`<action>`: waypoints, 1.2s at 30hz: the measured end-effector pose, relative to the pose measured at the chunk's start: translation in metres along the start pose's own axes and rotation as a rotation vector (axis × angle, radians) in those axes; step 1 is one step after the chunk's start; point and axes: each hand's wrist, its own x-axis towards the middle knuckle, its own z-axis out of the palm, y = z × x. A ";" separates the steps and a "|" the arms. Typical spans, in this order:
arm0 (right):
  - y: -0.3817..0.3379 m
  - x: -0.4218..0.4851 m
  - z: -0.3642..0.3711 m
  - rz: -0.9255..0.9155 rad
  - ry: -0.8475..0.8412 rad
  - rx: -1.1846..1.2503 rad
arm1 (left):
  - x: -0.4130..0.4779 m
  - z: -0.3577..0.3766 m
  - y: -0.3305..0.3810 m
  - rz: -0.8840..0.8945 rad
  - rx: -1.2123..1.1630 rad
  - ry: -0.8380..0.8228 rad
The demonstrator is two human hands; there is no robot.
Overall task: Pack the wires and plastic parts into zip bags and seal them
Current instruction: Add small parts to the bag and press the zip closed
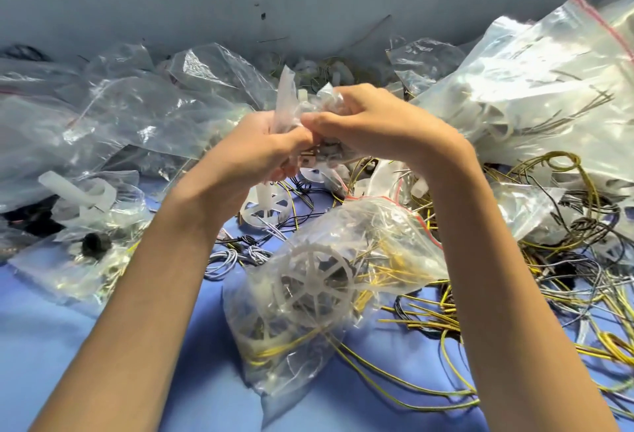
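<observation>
At mid-frame, left hand (257, 150) and right hand (374, 122) hold a small zip bag (290, 102) above the worktop (51, 346), fingers (319, 121) pinching its mouth. Sealing looks underway; next comes pressing along the strip.

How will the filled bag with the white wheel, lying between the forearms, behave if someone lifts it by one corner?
The bag would probably sag and fold, since its thin clear film is crumpled. It likely feels light: mostly a hollow spoked wheel and thin yellow wires show inside. The film looks glossy, so it may slip when gripped.
</observation>
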 end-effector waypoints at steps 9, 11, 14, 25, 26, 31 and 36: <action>-0.001 -0.013 -0.021 -0.068 -0.051 0.358 | -0.001 0.008 0.016 0.019 -0.034 0.186; 0.002 -0.009 -0.020 -0.066 -0.028 0.369 | -0.001 0.011 0.018 0.002 -0.044 0.130; 0.007 -0.007 -0.019 -0.051 0.024 0.375 | 0.000 0.010 0.019 -0.018 -0.008 0.134; 0.008 -0.016 -0.029 -0.139 -0.219 0.056 | -0.010 0.009 0.018 0.065 0.332 -0.060; 0.007 -0.017 -0.029 -0.156 -0.234 0.057 | -0.010 0.010 0.017 0.063 0.303 -0.062; 0.000 -0.012 -0.026 -0.236 -0.085 0.023 | -0.009 0.011 0.018 0.086 0.178 -0.008; -0.001 -0.009 -0.024 -0.227 0.025 0.149 | -0.014 0.011 0.019 0.045 0.147 -0.084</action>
